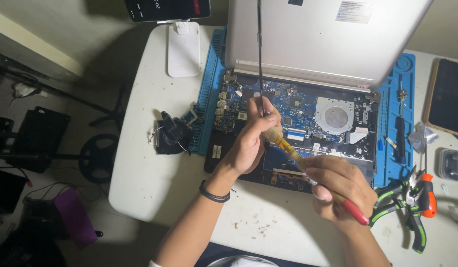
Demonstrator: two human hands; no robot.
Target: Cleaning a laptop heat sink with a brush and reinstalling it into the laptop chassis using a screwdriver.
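Brush with a red handle and tan bristles [308,168] is gripped in my right hand [337,190], bristles on the open grey laptop's blue board [288,106]. At ten o'clock, my left hand [251,138] pinches a thin black rod [259,59].

Brightness: the bench [155,163] is well lit from above; the floor [51,148] on the left lies dim.
Shadows: soft ones under the hands, a deep one beyond the bench's left edge.
Glare: mild sheen on the laptop lid [323,34].
Sharpness: centre crisp; the brush [288,148] slightly blurred.
Edges: corners darken and bend a little.
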